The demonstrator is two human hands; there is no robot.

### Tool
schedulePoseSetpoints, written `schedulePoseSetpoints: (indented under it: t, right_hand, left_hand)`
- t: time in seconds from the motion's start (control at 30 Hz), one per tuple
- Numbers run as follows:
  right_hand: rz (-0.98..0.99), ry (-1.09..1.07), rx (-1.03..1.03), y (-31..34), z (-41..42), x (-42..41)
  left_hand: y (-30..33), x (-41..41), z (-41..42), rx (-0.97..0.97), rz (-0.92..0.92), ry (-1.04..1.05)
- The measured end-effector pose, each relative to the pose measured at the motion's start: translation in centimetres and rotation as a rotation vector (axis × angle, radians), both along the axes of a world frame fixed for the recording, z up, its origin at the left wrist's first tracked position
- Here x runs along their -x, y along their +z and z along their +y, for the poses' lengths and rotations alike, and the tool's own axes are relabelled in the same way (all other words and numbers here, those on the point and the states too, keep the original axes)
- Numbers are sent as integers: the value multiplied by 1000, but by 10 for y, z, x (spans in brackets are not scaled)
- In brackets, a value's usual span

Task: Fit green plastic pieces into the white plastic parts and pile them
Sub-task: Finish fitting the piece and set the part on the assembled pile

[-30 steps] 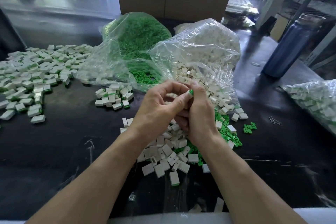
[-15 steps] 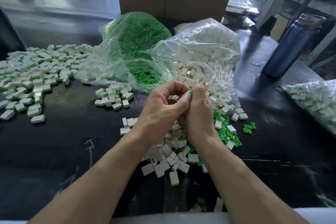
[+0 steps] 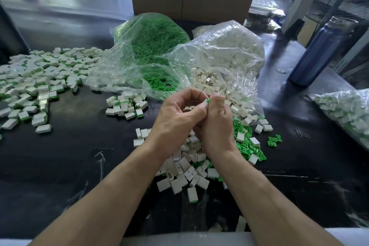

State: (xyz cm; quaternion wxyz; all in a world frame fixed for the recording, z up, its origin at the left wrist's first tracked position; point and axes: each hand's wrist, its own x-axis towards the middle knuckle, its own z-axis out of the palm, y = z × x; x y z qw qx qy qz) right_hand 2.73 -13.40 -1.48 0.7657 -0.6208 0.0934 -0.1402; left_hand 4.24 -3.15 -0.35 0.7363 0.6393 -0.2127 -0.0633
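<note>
A green piece (image 3: 207,101) sits at frame centre, pinched between both hands — left hand (image 3: 175,120) and right hand (image 3: 216,126) curled tight together. Below them lie loose white parts (image 3: 185,173); finished pieces (image 3: 38,80) are piled at left.

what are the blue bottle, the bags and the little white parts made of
Blue bottle: probably metal with a satin blue coat, given its soft sheen; the cap looks clear or silvery.
Bags: thin clear plastic film, crinkled and glossy, contents showing through.
White parts: moulded hard plastic by the look, matte off-white, crisp edges.
</note>
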Motion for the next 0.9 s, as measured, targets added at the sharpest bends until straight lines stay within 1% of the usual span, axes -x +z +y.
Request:
schedulePoseSetpoints:
  t: [0.33, 0.53, 0.63, 0.7, 0.77, 0.83, 0.9]
  right_hand:
    - [-5, 4, 35, -1, 0, 1]
    - [-67, 32, -17, 3, -2, 5]
    - [-28, 26, -13, 5, -8, 5]
    - [-14, 58, 47, 4, -14, 5]
    - [-22, 51, 156, 5, -21, 5]
    - [-80, 21, 229, 8, -26, 6]
    - [-144, 32, 288, 9, -29, 6]
  left_hand:
    - [1, 1, 1, -19, 2, 4]
    - [3, 2, -1, -32, -14, -18]
    - [4, 1, 2, -28, -22, -39]
    - [5, -1, 6, -46, -51, -1]
    - [4, -7, 13, -114, -109, 94]
    - [6, -12, 19, -162, -129, 172]
    - [6, -15, 23, -176, -121, 187]
